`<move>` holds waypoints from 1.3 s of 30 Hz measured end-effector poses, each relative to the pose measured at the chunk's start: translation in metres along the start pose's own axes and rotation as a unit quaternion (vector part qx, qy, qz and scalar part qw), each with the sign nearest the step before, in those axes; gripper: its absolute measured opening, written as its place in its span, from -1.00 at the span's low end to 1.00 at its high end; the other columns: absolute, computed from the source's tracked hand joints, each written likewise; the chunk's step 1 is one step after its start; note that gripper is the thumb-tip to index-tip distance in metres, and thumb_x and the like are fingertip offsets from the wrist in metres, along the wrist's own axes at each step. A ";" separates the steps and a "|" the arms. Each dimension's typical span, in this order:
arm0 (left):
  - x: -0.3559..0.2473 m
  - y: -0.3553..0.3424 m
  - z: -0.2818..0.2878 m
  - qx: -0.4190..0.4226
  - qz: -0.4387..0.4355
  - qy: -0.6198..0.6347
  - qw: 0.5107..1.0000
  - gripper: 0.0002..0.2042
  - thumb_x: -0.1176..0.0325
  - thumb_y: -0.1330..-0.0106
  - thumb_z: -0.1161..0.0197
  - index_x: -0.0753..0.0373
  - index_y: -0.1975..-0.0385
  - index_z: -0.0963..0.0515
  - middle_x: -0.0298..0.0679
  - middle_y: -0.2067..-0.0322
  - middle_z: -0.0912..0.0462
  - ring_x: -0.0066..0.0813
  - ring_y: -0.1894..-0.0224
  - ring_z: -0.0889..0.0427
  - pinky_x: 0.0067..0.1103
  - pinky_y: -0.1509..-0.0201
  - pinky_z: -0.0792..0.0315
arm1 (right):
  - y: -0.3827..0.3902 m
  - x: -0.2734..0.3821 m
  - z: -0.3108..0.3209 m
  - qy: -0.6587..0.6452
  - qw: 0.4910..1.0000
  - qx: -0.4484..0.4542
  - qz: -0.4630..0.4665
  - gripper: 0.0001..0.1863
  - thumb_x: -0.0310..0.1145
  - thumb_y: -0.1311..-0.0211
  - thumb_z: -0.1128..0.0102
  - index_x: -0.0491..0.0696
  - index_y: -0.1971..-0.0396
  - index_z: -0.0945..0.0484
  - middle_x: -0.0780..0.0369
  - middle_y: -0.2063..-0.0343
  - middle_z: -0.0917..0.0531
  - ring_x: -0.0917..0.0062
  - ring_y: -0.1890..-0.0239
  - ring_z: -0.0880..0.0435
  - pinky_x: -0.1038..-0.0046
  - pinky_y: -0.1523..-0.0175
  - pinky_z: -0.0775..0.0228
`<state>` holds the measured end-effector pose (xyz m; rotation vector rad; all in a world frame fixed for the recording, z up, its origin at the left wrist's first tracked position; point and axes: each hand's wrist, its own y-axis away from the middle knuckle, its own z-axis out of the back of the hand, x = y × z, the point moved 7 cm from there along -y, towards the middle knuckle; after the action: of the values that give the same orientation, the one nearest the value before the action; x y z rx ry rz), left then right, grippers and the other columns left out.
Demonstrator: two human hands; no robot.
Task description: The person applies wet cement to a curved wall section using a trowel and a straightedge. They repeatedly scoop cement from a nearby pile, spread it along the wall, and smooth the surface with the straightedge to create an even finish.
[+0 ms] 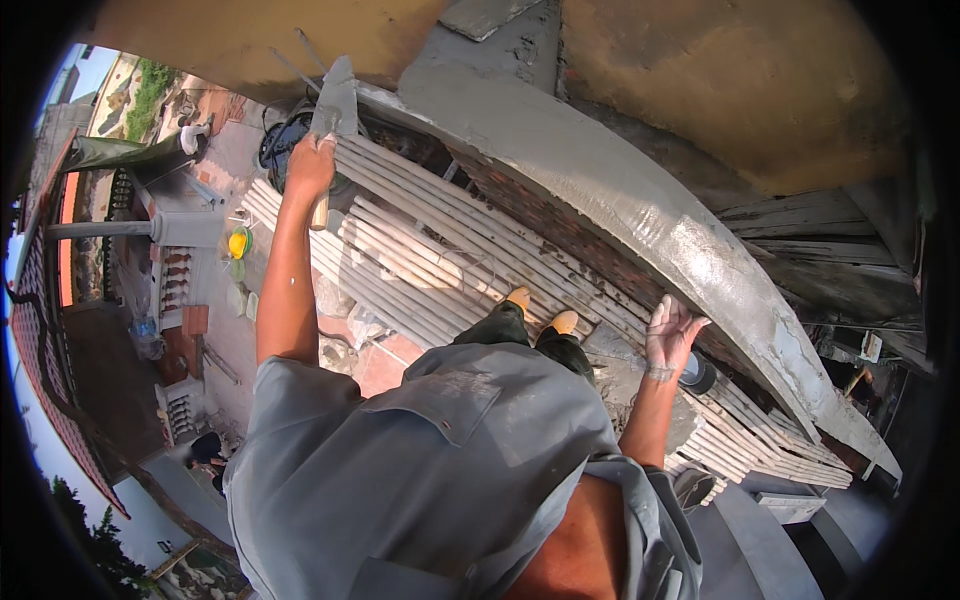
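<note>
My left hand (312,166) is closed round the wooden handle of a pointing trowel (338,98), raised at the upper left. Its grey metal blade points up beside the left end of a curved ledge (590,180). Smooth grey wet mortar covers this ledge, with a shiny patch toward the right. My right hand (670,335), dusted with mortar, is held open just under the ledge's lower edge. Its fingers are spread and hold nothing; whether they touch the ledge I cannot tell.
I stand on a scaffold deck of pale poles (430,250), with gaps between them. A dark bucket (285,140) sits near its left end. The yellowish wall (720,80) rises behind the ledge. Below left lie a yellow helmet (240,242) and balustrades (177,277). Another person (192,135) is farther off.
</note>
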<state>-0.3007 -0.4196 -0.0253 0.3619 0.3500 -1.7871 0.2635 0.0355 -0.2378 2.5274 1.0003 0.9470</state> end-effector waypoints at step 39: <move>-0.228 0.169 -0.038 0.242 -0.256 -0.013 0.936 -0.69 0.26 -0.40 -0.17 0.38 0.03 -0.47 0.12 0.20 -0.61 0.20 0.08 -0.61 -0.10 -0.01 -0.45 | 0.000 -0.001 0.000 0.007 1.000 -0.016 0.001 -0.26 0.27 -0.16 -0.30 -0.11 -0.05 -0.56 0.17 -0.03 -0.66 0.30 -0.10 -0.62 0.26 -0.20 -0.53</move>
<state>-0.0811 -0.2438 0.0283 0.6335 -0.0344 -2.3917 0.2626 0.0347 -0.2387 2.4996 0.9782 0.9751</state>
